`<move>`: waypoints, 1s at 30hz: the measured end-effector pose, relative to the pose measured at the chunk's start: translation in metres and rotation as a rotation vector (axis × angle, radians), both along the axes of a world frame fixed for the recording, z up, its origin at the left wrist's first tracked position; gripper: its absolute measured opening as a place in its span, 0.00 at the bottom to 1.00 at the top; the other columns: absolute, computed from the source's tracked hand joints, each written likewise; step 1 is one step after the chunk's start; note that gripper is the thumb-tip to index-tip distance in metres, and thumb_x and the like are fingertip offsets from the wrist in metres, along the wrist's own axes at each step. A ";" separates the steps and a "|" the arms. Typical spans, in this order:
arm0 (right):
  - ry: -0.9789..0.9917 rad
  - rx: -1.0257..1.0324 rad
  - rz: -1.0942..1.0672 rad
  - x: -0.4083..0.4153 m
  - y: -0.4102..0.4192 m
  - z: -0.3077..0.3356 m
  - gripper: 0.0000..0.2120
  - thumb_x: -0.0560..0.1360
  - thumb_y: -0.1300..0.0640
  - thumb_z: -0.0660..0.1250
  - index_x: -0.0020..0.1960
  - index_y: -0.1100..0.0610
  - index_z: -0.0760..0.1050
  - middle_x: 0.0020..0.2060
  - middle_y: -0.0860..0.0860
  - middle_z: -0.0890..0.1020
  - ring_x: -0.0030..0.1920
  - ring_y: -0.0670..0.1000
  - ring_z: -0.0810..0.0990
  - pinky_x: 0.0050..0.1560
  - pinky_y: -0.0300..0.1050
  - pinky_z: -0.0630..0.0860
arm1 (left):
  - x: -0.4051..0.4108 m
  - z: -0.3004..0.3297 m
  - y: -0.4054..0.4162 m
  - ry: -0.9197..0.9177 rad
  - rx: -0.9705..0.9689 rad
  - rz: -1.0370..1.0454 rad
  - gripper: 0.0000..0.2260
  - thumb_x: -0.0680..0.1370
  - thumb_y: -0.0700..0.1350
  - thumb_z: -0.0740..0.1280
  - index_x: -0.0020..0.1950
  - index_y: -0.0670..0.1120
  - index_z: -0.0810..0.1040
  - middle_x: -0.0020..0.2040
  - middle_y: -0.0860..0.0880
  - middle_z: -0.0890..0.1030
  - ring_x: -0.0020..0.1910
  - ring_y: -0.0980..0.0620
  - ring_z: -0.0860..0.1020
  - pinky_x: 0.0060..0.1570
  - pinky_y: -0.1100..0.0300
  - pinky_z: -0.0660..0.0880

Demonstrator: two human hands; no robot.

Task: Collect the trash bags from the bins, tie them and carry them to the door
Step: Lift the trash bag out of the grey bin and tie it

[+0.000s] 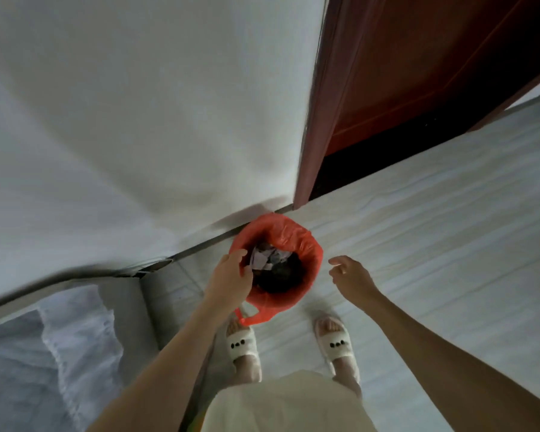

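A red plastic trash bag (296,241) lines a small round bin on the floor against the white wall. Crumpled paper and dark rubbish lie inside it. One bag handle hangs down at the near side. My left hand (231,275) pinches the bag's rim at its left edge. My right hand (351,274) hovers just right of the bin, fingers apart, holding nothing. A dark red wooden door (418,67) stands at the upper right, beside the bin.
A white wall (138,120) fills the upper left. A bed with pale sheets (44,353) sits at the lower left. My feet in white slippers (334,341) stand on the light floor just before the bin.
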State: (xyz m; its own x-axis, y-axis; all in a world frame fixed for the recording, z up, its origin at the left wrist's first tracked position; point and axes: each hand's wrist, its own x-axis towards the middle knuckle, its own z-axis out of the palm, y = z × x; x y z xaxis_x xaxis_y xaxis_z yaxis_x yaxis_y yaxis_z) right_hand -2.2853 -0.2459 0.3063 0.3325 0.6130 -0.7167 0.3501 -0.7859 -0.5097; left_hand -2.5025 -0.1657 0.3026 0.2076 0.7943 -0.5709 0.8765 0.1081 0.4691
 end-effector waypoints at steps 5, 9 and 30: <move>-0.199 0.027 0.093 -0.021 0.019 -0.109 0.17 0.77 0.61 0.55 0.65 0.59 0.69 0.60 0.59 0.76 0.60 0.58 0.74 0.60 0.50 0.71 | -0.010 -0.114 0.041 0.003 0.010 -0.124 0.18 0.78 0.43 0.57 0.68 0.45 0.69 0.67 0.45 0.73 0.65 0.45 0.71 0.66 0.52 0.67; -0.417 0.168 0.249 -0.016 0.049 -0.192 0.18 0.78 0.58 0.53 0.67 0.58 0.66 0.62 0.58 0.73 0.63 0.58 0.70 0.63 0.54 0.69 | 0.011 -0.194 0.069 0.022 0.122 -0.198 0.20 0.79 0.43 0.57 0.71 0.42 0.63 0.69 0.41 0.68 0.67 0.43 0.68 0.65 0.51 0.66; -0.431 0.564 -0.154 -0.016 0.052 -0.315 0.14 0.77 0.60 0.57 0.60 0.63 0.71 0.58 0.59 0.73 0.57 0.58 0.74 0.57 0.45 0.68 | 0.063 -0.302 0.119 -0.090 0.834 -0.222 0.10 0.76 0.45 0.64 0.52 0.43 0.81 0.51 0.39 0.83 0.52 0.38 0.78 0.50 0.50 0.73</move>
State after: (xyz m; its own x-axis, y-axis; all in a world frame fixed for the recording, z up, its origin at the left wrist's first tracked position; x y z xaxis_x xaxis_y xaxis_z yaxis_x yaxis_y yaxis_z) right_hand -2.3008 -0.1937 -0.0086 0.6263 0.7742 -0.0911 0.5180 -0.5006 -0.6936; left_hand -2.4397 -0.0470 0.0010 0.4240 0.8820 0.2056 0.7925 -0.4712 0.3872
